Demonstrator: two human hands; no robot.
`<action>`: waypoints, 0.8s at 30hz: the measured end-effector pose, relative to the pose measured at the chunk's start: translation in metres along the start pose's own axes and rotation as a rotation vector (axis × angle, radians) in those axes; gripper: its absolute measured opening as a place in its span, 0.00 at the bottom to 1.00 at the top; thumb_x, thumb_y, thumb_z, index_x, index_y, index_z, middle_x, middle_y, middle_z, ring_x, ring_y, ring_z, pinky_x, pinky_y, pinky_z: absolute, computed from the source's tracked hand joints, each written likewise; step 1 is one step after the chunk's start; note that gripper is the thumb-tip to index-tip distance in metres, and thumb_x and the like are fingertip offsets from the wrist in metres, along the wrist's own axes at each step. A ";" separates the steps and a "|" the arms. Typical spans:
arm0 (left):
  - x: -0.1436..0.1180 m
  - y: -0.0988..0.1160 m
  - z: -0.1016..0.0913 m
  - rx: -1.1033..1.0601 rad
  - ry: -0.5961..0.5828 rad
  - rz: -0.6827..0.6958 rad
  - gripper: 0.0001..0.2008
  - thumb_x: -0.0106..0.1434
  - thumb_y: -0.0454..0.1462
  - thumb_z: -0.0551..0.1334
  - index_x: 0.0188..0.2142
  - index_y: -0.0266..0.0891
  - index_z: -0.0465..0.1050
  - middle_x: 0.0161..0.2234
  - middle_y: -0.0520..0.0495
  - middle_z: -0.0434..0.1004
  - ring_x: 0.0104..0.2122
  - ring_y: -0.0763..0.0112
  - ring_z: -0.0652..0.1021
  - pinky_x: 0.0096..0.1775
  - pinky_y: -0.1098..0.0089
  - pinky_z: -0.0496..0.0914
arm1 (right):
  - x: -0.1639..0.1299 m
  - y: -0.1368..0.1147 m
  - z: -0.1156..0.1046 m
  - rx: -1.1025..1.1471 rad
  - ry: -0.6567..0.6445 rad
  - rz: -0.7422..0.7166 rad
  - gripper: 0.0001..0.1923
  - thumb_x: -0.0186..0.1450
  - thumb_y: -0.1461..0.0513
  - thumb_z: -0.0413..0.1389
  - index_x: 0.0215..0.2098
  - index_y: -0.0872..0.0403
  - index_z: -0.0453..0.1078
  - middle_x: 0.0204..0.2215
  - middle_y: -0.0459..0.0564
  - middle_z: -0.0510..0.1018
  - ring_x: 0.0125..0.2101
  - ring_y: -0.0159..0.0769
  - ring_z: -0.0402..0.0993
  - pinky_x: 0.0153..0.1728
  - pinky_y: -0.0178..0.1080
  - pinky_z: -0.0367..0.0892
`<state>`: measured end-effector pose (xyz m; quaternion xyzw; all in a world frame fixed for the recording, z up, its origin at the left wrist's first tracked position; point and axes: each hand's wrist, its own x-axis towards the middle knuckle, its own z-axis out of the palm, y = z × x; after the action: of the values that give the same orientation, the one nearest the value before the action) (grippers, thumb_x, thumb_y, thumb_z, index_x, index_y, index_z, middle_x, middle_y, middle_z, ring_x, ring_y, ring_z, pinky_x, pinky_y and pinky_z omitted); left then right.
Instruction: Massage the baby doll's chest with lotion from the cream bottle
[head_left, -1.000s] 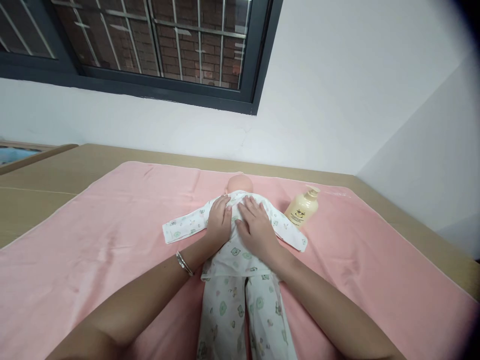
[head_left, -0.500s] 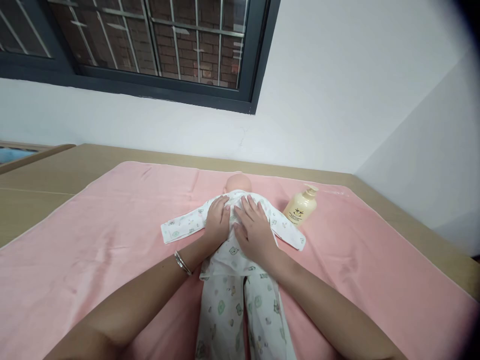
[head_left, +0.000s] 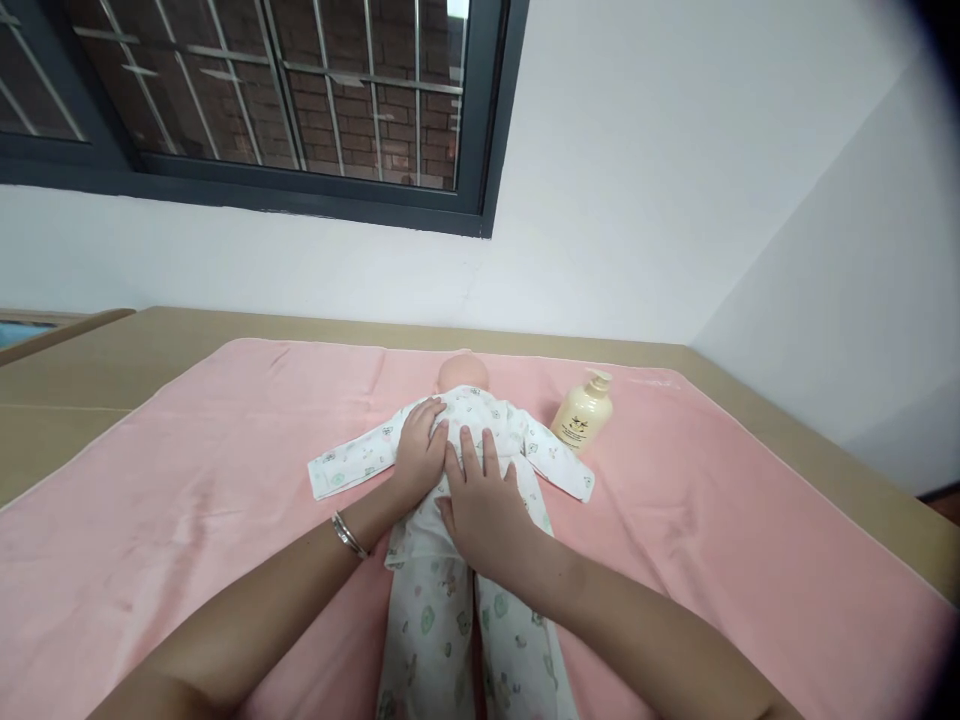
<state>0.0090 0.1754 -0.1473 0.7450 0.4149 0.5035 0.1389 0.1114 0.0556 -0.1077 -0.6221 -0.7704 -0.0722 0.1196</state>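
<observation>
Head view: doll [head_left: 459, 450] torso under both flat hands, legs cropped.

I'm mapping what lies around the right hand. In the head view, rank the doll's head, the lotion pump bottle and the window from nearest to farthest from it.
1. Doll's head: just beyond the right hand, which lies flat on the doll's back.
2. Lotion pump bottle: to the right, upright on the pink towel.
3. Window: high on the far wall, upper left.

A soft baby doll in printed white cotton pyjamas [head_left: 457, 560] is lying on a wide pink towel [head_left: 187, 500]; a cream plastic pump bottle [head_left: 580, 414] is lying to its right.
</observation>
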 end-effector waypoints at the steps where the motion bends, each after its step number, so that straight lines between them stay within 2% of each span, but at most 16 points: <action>1: 0.000 0.001 -0.001 0.018 -0.012 0.007 0.15 0.66 0.38 0.50 0.48 0.39 0.69 0.52 0.42 0.71 0.55 0.61 0.69 0.58 0.54 0.63 | -0.002 0.000 -0.004 -0.009 -0.027 -0.008 0.34 0.65 0.56 0.50 0.66 0.59 0.49 0.66 0.61 0.42 0.64 0.66 0.38 0.48 0.69 0.61; 5: -0.007 0.010 -0.004 0.162 -0.143 0.035 0.19 0.67 0.39 0.48 0.54 0.38 0.66 0.60 0.39 0.63 0.61 0.58 0.62 0.60 0.50 0.58 | -0.007 0.017 -0.032 0.054 -0.191 -0.129 0.35 0.64 0.56 0.53 0.65 0.60 0.51 0.66 0.60 0.46 0.63 0.64 0.42 0.46 0.59 0.69; 8: -0.022 0.021 -0.007 0.290 -0.250 0.105 0.22 0.67 0.38 0.48 0.59 0.36 0.60 0.64 0.37 0.54 0.65 0.54 0.53 0.61 0.45 0.52 | -0.013 0.046 -0.067 0.203 -0.314 -0.252 0.32 0.65 0.55 0.51 0.64 0.56 0.54 0.63 0.56 0.56 0.61 0.58 0.54 0.46 0.53 0.71; 10: -0.034 0.033 -0.010 0.341 -0.298 0.165 0.24 0.66 0.37 0.50 0.61 0.35 0.58 0.65 0.36 0.51 0.65 0.50 0.49 0.61 0.41 0.49 | -0.019 0.068 -0.093 0.291 -0.325 -0.268 0.30 0.66 0.55 0.49 0.65 0.49 0.51 0.60 0.51 0.64 0.55 0.50 0.66 0.46 0.47 0.71; 11: -0.039 0.040 -0.013 0.338 -0.333 0.195 0.24 0.65 0.37 0.51 0.61 0.36 0.58 0.65 0.37 0.51 0.66 0.49 0.47 0.61 0.40 0.48 | -0.022 0.080 -0.105 0.325 -0.305 -0.250 0.29 0.67 0.55 0.48 0.66 0.45 0.50 0.59 0.48 0.66 0.54 0.46 0.68 0.47 0.44 0.70; 14: -0.043 0.072 -0.015 0.160 -0.519 0.217 0.24 0.66 0.40 0.51 0.61 0.42 0.58 0.65 0.44 0.52 0.66 0.53 0.49 0.63 0.43 0.44 | -0.025 0.114 -0.131 0.330 -0.199 -0.111 0.29 0.69 0.53 0.45 0.67 0.41 0.45 0.62 0.42 0.61 0.57 0.44 0.64 0.50 0.43 0.67; 16: -0.032 0.097 -0.008 -0.070 -0.612 0.058 0.23 0.67 0.45 0.50 0.61 0.47 0.59 0.65 0.48 0.53 0.65 0.57 0.51 0.64 0.47 0.45 | -0.023 0.137 -0.137 0.268 -0.091 0.062 0.29 0.69 0.51 0.44 0.67 0.43 0.45 0.63 0.43 0.56 0.62 0.46 0.55 0.54 0.46 0.64; 19: 0.006 0.129 0.018 -0.528 -0.616 -0.310 0.23 0.67 0.50 0.49 0.57 0.47 0.64 0.62 0.47 0.60 0.63 0.59 0.59 0.63 0.53 0.52 | -0.013 0.167 -0.130 0.206 -0.047 0.287 0.32 0.69 0.49 0.43 0.67 0.50 0.44 0.65 0.48 0.51 0.64 0.50 0.46 0.56 0.52 0.60; 22: 0.054 0.148 0.055 -1.035 -0.634 -0.705 0.28 0.67 0.51 0.46 0.57 0.37 0.64 0.59 0.36 0.64 0.60 0.60 0.65 0.59 0.60 0.62 | -0.003 0.186 -0.117 0.200 -0.104 0.363 0.34 0.68 0.48 0.43 0.67 0.53 0.45 0.65 0.52 0.49 0.65 0.51 0.43 0.57 0.55 0.57; 24: 0.082 0.152 0.077 -1.196 -0.608 -0.962 0.31 0.67 0.51 0.43 0.59 0.31 0.60 0.60 0.30 0.61 0.59 0.59 0.67 0.54 0.61 0.67 | 0.004 0.192 -0.109 0.203 -0.111 0.350 0.34 0.68 0.48 0.44 0.67 0.54 0.46 0.66 0.54 0.47 0.65 0.52 0.42 0.57 0.56 0.57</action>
<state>0.1609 0.1595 -0.0354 0.3898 0.2950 0.3012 0.8187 0.3084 0.0724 -0.0091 -0.7343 -0.6592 0.0621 0.1499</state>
